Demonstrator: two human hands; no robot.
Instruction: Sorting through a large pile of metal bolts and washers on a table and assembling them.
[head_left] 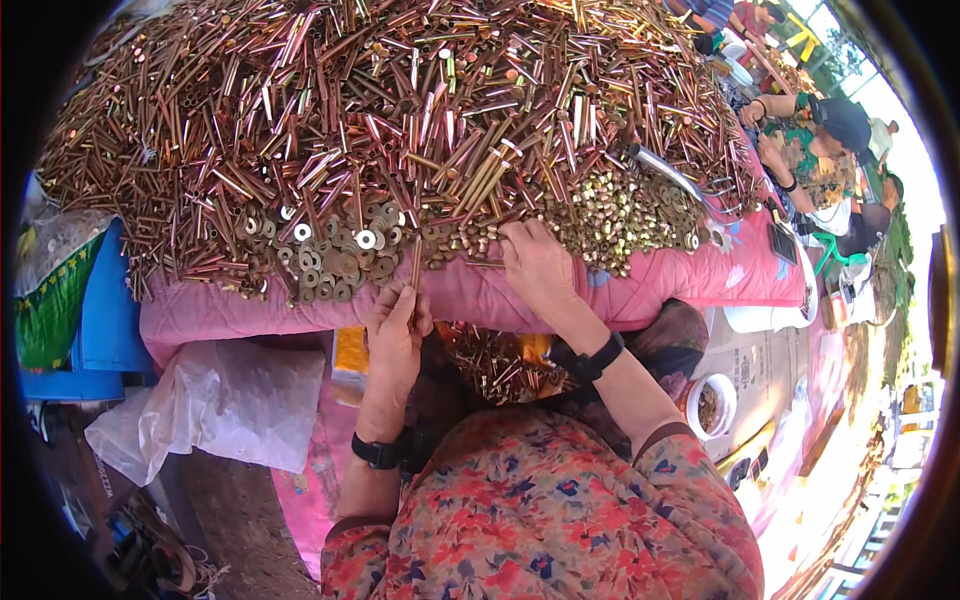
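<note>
My left hand [398,322] is closed around a thin copper-coloured metal tube [416,264], which stands nearly upright above the front edge of the pile. To the right, my right hand [540,265] reaches into the small parts at the pile's edge. Its fingers are bent together, and whatever they pinch is hidden. Flat round washers [345,262] lie loose to the left of the tube. Small brassy nuts [612,215] are heaped right of my right hand. Behind both hands rises a large mound of copper-coloured metal tubes [400,110].
Pink quilted cloth [250,322] covers the table's front edge. A bent metal pipe [665,170] lies right of the nuts. Blue bin [105,310] and clear plastic bag [230,400] sit left; a white bucket [712,405] stands right. Other people [825,140] work at far right.
</note>
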